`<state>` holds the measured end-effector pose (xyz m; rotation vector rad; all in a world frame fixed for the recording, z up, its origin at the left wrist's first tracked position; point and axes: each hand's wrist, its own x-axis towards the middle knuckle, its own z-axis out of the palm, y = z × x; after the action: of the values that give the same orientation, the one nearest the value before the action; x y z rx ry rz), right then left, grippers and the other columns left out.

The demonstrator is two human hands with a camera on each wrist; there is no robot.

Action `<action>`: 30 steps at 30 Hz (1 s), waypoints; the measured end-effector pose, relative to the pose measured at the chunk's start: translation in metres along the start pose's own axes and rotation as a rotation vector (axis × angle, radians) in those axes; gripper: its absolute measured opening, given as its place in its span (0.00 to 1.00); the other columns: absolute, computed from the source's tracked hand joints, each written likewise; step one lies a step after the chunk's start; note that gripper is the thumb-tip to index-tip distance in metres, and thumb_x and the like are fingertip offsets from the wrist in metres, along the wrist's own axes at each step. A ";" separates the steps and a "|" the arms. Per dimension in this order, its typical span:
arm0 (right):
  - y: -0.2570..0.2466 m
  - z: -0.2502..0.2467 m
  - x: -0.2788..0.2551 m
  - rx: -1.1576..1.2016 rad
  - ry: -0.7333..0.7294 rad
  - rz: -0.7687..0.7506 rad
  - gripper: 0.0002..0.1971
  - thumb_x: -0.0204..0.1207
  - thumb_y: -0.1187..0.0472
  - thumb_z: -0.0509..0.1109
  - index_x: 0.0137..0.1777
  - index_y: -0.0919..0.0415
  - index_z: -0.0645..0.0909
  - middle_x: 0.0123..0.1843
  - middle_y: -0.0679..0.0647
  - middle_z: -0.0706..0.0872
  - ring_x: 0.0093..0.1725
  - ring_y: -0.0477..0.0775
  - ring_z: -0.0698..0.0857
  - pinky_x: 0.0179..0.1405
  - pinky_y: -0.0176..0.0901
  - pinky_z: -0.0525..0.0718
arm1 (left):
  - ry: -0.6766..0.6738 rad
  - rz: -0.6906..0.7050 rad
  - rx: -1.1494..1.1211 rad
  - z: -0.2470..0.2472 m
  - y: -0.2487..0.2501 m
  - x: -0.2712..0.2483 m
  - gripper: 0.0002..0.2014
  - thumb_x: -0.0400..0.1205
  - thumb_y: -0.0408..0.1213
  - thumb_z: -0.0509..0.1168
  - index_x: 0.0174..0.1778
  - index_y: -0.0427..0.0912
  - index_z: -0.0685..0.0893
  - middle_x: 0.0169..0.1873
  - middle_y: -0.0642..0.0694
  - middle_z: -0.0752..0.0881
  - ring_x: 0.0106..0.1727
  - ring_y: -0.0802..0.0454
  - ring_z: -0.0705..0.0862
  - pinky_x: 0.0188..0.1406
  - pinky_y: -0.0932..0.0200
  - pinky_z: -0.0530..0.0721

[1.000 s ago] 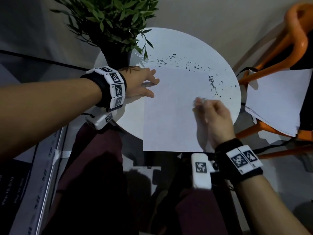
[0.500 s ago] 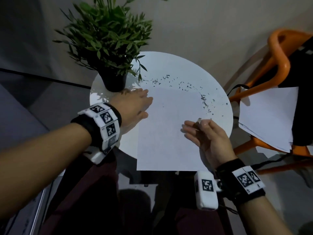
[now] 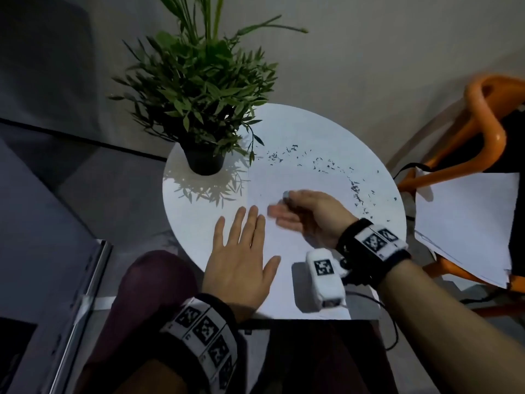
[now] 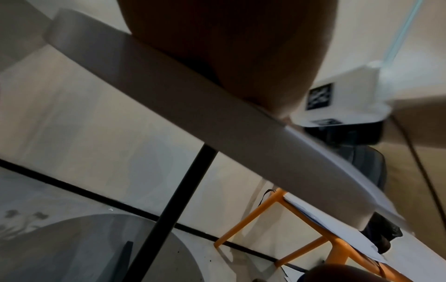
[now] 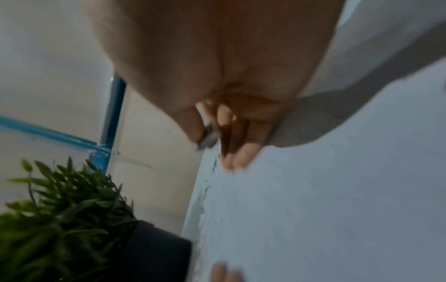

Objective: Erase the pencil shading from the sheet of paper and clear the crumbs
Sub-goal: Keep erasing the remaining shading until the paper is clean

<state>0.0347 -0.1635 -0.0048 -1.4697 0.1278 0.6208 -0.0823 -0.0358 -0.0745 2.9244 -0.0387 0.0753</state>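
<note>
While your left hand (image 3: 241, 263) lies flat with straight fingers on the sheet of paper (image 3: 287, 251), your right hand (image 3: 309, 214) pinches a small eraser (image 3: 286, 194) over the sheet's middle on the round white desk (image 3: 193, 228). Dark crumbs (image 3: 355, 189) lie scattered past the sheet's far and right edges, near the potted plant (image 3: 199, 89).

Matt white paper sheet (image 3: 287, 177), smooth white table (image 3: 312, 132), glossy orange plastic chair (image 3: 483, 132), matt black pot (image 3: 203, 162)

dim room — bright tabletop | wrist views blurred | edges warped
</note>
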 end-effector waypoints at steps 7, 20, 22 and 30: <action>-0.016 0.000 0.020 0.060 0.129 -0.186 0.05 0.86 0.63 0.64 0.51 0.66 0.77 0.52 0.68 0.89 0.45 0.65 0.88 0.50 0.56 0.89 | 0.069 -0.055 -0.052 0.002 0.006 0.005 0.36 0.80 0.54 0.51 0.77 0.34 0.77 0.80 0.37 0.72 0.82 0.38 0.69 0.77 0.33 0.59; -0.014 0.022 0.050 -0.333 0.297 -0.293 0.07 0.83 0.60 0.67 0.48 0.64 0.81 0.46 0.57 0.89 0.49 0.57 0.87 0.51 0.48 0.83 | 0.096 -0.077 -0.019 0.005 0.007 0.007 0.36 0.80 0.55 0.51 0.76 0.34 0.77 0.79 0.36 0.74 0.81 0.37 0.70 0.77 0.31 0.65; -0.023 0.011 0.052 -0.504 0.451 -0.427 0.10 0.82 0.54 0.67 0.49 0.61 0.81 0.47 0.54 0.89 0.51 0.55 0.87 0.57 0.51 0.84 | 0.103 -0.090 -0.029 0.007 0.007 0.007 0.35 0.81 0.56 0.51 0.76 0.35 0.77 0.80 0.38 0.73 0.82 0.39 0.68 0.78 0.32 0.64; -0.018 0.003 0.044 -0.252 0.346 -0.381 0.09 0.84 0.59 0.67 0.49 0.66 0.79 0.48 0.60 0.89 0.44 0.63 0.89 0.50 0.58 0.88 | 0.135 -0.078 -0.042 0.007 0.006 0.008 0.34 0.83 0.57 0.49 0.74 0.36 0.79 0.78 0.38 0.76 0.81 0.39 0.71 0.76 0.34 0.61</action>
<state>0.0790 -0.1469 -0.0079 -1.7794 0.0351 0.0708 -0.0744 -0.0437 -0.0797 2.8679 0.0945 0.2560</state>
